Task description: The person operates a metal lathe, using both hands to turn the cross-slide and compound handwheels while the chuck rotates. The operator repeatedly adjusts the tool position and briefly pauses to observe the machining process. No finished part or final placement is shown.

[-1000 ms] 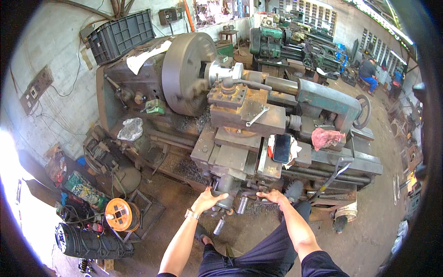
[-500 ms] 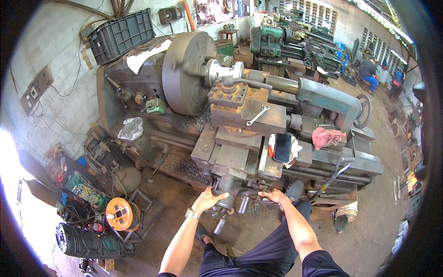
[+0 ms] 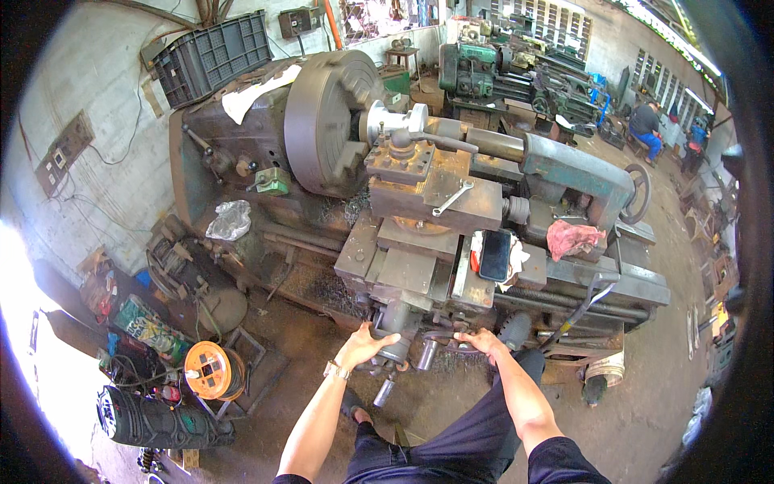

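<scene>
A large lathe fills the middle of the view. My left hand (image 3: 364,348) is closed round the round cross-slide handwheel (image 3: 395,350), its thumb lying across the top. To its right, my right hand (image 3: 480,343) grips the carriage handwheel (image 3: 442,335) at its rim, fingertips partly hidden. Metal crank handles (image 3: 384,393) hang below. Beyond my hands, a tool post (image 3: 399,159) with a clamping lever sits on the slide, beside a shiny flanged metal workpiece (image 3: 393,121). The workpiece runs from the big chuck (image 3: 326,125), whose jaws are blurred, toward the tailstock (image 3: 576,171).
On the slide lie a spanner (image 3: 453,198) and a phone (image 3: 495,255) on a rag. A pink cloth (image 3: 574,239) rests farther right. A cable reel (image 3: 216,371) stands on the floor at left. Another person (image 3: 645,127) sits at the far right, past other green machines (image 3: 472,68).
The chuck's jaws sit at a different angle, so it is turning. My right hand has shifted very slightly on its wheel. My left hand stays in place.
</scene>
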### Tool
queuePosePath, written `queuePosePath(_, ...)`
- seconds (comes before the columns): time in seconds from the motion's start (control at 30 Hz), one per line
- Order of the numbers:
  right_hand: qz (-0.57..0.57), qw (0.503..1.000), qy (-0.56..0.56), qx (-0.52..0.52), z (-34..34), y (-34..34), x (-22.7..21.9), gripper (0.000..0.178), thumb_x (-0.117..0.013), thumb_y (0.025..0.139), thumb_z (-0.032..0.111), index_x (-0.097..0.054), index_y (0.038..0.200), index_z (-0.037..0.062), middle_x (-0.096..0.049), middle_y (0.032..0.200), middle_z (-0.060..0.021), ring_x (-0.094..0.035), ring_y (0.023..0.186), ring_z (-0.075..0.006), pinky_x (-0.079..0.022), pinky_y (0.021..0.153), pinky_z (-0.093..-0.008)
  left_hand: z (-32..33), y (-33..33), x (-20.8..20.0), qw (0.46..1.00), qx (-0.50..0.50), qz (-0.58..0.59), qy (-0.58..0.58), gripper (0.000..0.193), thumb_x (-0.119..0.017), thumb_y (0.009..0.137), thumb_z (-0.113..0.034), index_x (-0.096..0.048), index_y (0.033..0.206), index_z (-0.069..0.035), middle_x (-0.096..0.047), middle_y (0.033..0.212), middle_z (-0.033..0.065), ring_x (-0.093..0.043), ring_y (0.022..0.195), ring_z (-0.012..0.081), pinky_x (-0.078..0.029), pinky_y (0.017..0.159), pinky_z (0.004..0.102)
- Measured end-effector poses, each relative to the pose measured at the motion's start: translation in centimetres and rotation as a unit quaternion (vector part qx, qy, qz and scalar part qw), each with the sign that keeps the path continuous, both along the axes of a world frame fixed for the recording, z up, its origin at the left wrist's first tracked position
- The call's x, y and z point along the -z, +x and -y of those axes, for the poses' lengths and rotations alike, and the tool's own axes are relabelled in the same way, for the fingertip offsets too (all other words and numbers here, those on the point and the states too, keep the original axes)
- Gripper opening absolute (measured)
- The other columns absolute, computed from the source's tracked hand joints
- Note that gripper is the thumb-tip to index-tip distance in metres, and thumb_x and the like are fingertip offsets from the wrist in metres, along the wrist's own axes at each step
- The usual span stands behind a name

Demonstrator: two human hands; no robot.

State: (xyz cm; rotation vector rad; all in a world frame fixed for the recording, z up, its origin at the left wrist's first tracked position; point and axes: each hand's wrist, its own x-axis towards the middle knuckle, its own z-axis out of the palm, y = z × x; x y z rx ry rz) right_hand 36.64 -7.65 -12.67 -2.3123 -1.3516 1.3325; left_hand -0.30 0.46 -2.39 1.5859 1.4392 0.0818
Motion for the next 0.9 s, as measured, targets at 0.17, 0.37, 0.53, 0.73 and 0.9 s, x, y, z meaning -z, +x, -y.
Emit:
queuePosePath(0.17,-0.006,1.000,0.025,0.004,0.5,-0.5,-1.4,0.100,-0.057,0.071,0.091,-0.077,0.104,-0.0012,-0.073,0.105,-0.0251,-0.068,0.111,-0.0372,-0.048,0.098,-0.0454,0.2,0.1,-0.2,1.000,-0.010,-0.011,0.020,0.124,-0.075,0.070,-0.078,-0.040,0.146,0.012,-0.070,0.116,0.0257,-0.071,0.101,0.0287,-0.054,0.092,0.0376)
queuePosePath(0.37,-0.010,1.000,-0.008,0.006,0.2,-0.1,-1.1,0.095,-0.058,0.073,0.089,-0.077,0.103,0.0004,-0.073,0.105,-0.0242,-0.068,0.109,-0.0356,-0.049,0.095,-0.0447,0.1,0.1,-0.4,1.000,-0.002,-0.013,0.012,0.126,-0.073,0.070,-0.080,-0.038,0.147,0.013,-0.066,0.124,0.0301,-0.070,0.108,0.0315,-0.051,0.099,0.0396)
queuePosePath(0.53,-0.023,1.000,0.017,0.009,0.6,-0.3,-1.8,0.093,-0.059,0.075,0.086,-0.076,0.106,0.0007,-0.073,0.106,-0.0238,-0.068,0.109,-0.0361,-0.048,0.096,-0.0453,0.3,0.2,-0.7,0.999,0.003,-0.021,0.033,0.130,-0.071,0.069,-0.082,-0.036,0.148,0.014,-0.064,0.126,0.0313,-0.069,0.111,0.0325,-0.049,0.103,0.0406)
queuePosePath(0.73,-0.090,0.995,-0.013,0.042,0.8,-0.3,-3.1,0.099,-0.072,0.075,0.075,-0.060,0.135,-0.0027,-0.061,0.134,-0.0245,-0.063,0.114,-0.0417,-0.054,0.084,-0.0542,0.0,0.2,-0.7,1.000,0.008,-0.020,0.022,0.132,-0.070,0.068,-0.084,-0.035,0.148,0.015,-0.063,0.128,0.0328,-0.067,0.116,0.0347,-0.048,0.105,0.0410)
queuePosePath(0.9,-0.015,1.000,-0.008,0.004,0.5,-0.5,-2.4,0.093,-0.059,0.077,0.085,-0.071,0.124,0.0053,-0.067,0.127,-0.0247,-0.063,0.120,-0.0378,-0.046,0.103,-0.0470,0.1,0.1,-0.7,0.999,0.008,-0.025,0.029,0.135,-0.070,0.067,-0.085,-0.033,0.146,0.019,-0.056,0.134,0.0383,-0.056,0.131,0.0417,-0.045,0.111,0.0427)
